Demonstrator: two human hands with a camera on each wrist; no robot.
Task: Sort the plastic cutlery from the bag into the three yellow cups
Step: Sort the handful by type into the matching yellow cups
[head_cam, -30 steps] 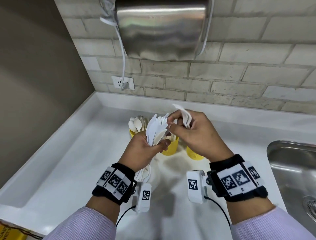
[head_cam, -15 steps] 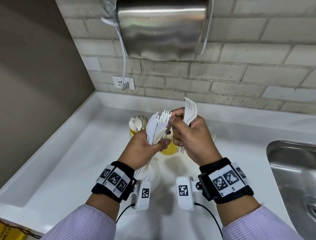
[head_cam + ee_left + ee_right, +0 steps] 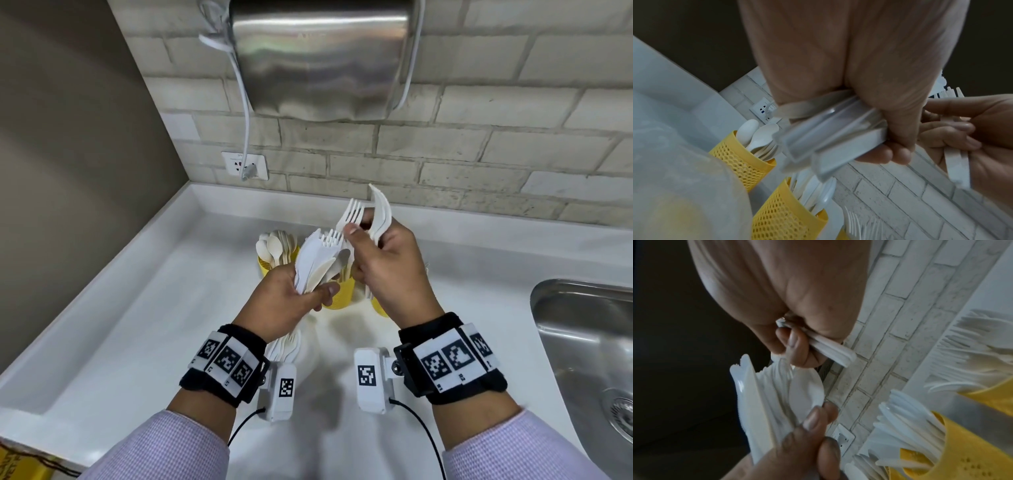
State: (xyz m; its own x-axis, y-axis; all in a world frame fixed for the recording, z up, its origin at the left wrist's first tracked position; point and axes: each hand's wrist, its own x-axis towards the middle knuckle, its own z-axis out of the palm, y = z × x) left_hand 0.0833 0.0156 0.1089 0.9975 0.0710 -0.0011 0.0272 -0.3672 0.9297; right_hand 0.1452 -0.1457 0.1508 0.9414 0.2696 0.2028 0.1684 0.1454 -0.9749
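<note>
The white surface point(image 3: 144, 329) is carrying three yellow cups point(image 3: 337, 298) (spoons are filling the leftmost). Above them the left hand point(image 3: 281, 301) is grasping a mixed cutlery bundle point(image 3: 317, 260), while the right hand point(image 3: 387, 270) is pinching a fork point(image 3: 352, 214) and holding more forks.

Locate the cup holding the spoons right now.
In the head view the spoon cup stands on the white counter, leftmost of the yellow cups, just beyond the left hand and below the wall socket.
</note>
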